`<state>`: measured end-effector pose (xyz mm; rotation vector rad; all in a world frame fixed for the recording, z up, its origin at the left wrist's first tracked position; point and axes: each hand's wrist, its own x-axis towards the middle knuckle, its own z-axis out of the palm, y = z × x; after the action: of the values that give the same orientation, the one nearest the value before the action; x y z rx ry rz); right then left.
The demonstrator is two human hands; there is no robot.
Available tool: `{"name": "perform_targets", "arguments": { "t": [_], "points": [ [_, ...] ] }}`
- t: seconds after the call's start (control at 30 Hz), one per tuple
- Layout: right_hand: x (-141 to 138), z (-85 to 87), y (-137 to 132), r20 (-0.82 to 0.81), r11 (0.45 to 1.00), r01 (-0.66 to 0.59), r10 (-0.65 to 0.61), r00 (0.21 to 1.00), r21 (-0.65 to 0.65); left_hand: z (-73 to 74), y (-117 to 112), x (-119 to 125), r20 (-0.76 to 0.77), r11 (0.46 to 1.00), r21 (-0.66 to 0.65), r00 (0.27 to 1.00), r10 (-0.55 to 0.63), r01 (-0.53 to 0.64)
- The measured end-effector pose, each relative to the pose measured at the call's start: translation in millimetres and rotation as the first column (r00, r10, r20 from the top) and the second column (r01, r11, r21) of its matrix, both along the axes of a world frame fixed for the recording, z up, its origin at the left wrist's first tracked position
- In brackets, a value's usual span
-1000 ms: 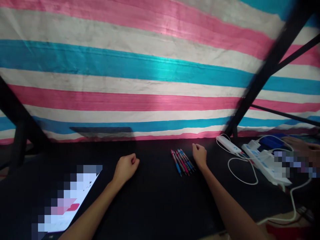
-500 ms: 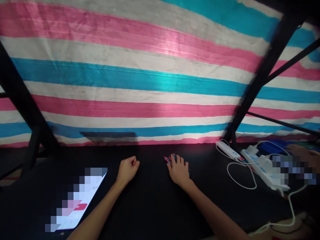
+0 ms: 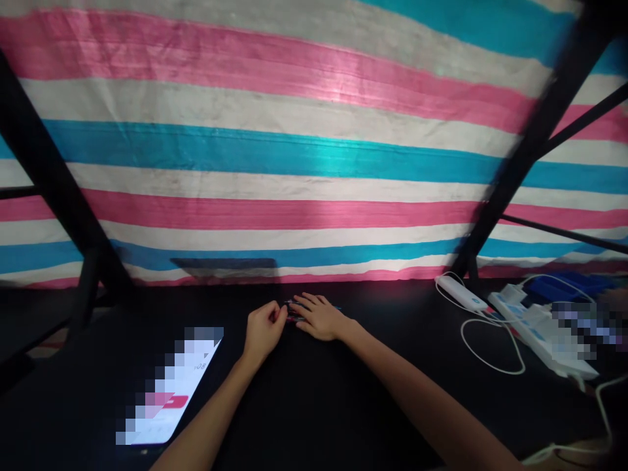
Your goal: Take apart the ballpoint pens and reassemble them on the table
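Since the earlier frame, our right hand (image 3: 318, 318) has swept the pens (image 3: 293, 319) leftward. Black table (image 3: 314, 405) runs beneath our fingers; well right of them, we cannot tell whether the blue object (image 3: 564, 288) is a container. Our left hand (image 3: 263, 328) is curled beside the pens, perhaps as a stop; our right fingers spread over them, seemingly keeping them bunched.

grips (image 3: 265, 328) (image 3: 316, 317): 2 | pens (image 3: 294, 319): covered, uncountable | power strip (image 3: 543, 343): 1 | lit screen (image 3: 191, 379): 1 | striped sheet (image 3: 314, 157): 1
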<state>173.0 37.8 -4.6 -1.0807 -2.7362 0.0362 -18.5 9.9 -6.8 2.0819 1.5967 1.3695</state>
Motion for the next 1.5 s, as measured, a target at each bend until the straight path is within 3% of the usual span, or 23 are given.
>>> {"name": "perform_targets", "arguments": {
  "t": [0.17, 0.27, 0.33, 0.4, 0.47, 0.53, 0.6, 0.77, 0.9, 1.13, 1.23, 1.3, 1.4, 1.5],
  "points": [
    [-9.9, 5.4, 6.8, -0.058, 0.994, -0.092, 0.089, 0.994, -0.054, -5.7, 10.2, -6.0, 0.075, 0.999, -0.003, 0.996, 0.050, -0.050],
    [-0.7, 6.0, 7.7, -0.273, 0.998, -0.041, 0.028, 0.962, -0.044, -12.4, 17.3, -5.0, 0.094, 0.998, -0.058, 0.996, 0.006, -0.001],
    [11.0, 3.0, 9.1, -0.512, 0.992, 0.088, -0.121, 0.850, -0.088, -16.2, 20.9, -1.9, 0.101, 0.991, -0.124, 0.994, -0.038, 0.050],
    [23.9, -2.9, 11.9, -0.703, 0.948, 0.191, -0.316, 0.637, -0.254, -19.0, 23.1, 2.9, 0.113, 0.979, -0.187, 0.991, -0.065, 0.085],
    [33.4, -10.0, 15.6, -0.759, 0.878, 0.190, -0.476, 0.443, -0.440, -21.2, 23.9, 8.8, 0.124, 0.968, -0.229, 0.990, -0.073, 0.100],
    [35.8, -16.4, 19.9, -0.755, 0.835, 0.157, -0.545, 0.364, -0.527, -23.2, 23.6, 14.9, 0.120, 0.959, -0.258, 0.988, -0.093, 0.121],
    [30.0, -20.4, 23.9, -0.756, 0.836, 0.140, -0.540, 0.369, -0.530, -25.3, 22.5, 19.2, 0.078, 0.955, -0.253, 0.988, -0.137, 0.152],
    [2.1, -22.7, 29.6, -0.734, 0.875, 0.121, -0.463, 0.497, -0.469, -27.7, 19.8, 17.9, -0.138, 0.954, -0.181, 0.954, -0.265, 0.239],
    [-4.9, -21.7, 28.7, -0.730, 0.896, 0.152, -0.431, 0.530, -0.418, -27.9, 18.3, 13.7, -0.239, 0.958, -0.148, 0.932, -0.274, 0.244],
    [12.8, -7.4, 18.5, -0.833, 0.931, 0.213, -0.361, 0.418, -0.297, -25.4, 14.2, 17.3, -0.224, 0.967, -0.071, 0.941, -0.255, 0.245],
    [35.3, -4.8, 14.3, -0.844, 0.911, 0.307, -0.383, 0.375, -0.277, -15.9, 16.0, 11.9, -0.098, 0.973, -0.028, 0.968, -0.232, 0.230],
    [56.5, -6.7, 11.9, -0.847, 0.889, 0.361, -0.409, 0.341, -0.284, -10.6, 20.3, 2.6, 0.122, 0.993, -0.062, 0.988, -0.094, 0.102],
    [91.2, -12.9, 8.8, -0.864, 0.839, 0.446, -0.445, 0.236, -0.311, -9.4, 28.2, -15.2, 0.241, 0.992, -0.113, 0.968, 0.075, -0.049],
    [118.5, -19.6, 6.8, -0.872, 0.792, 0.503, -0.469, 0.138, -0.346, -13.7, 32.8, -27.6, 0.320, 0.983, -0.156, 0.937, 0.138, -0.092]
  ]
}}
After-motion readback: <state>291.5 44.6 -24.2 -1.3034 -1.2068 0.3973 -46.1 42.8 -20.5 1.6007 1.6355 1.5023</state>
